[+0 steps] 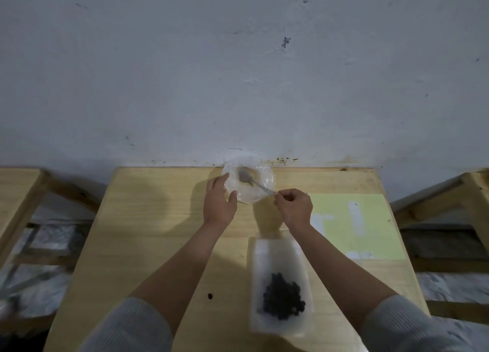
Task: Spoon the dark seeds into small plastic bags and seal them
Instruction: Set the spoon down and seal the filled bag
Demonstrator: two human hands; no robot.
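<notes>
A clear plastic bowl (262,172) sits at the far edge of the wooden table, against the wall. A metal spoon (247,179) lies in it, handle pointing toward me. My right hand (293,205) pinches the end of the spoon handle. My left hand (219,201) touches the bowl's left side with straight fingers and thumb spread around its rim. A pile of dark seeds (283,296) lies in a white rectangular tray (275,253) near the table's front, between my forearms. No small plastic bags are clearly visible.
A pale yellow sheet (375,219) with white patches lies on the right of the table (148,232). One dark seed (210,296) lies loose on the wood. Wooden frames stand on both sides, and a white wall rises right behind the table.
</notes>
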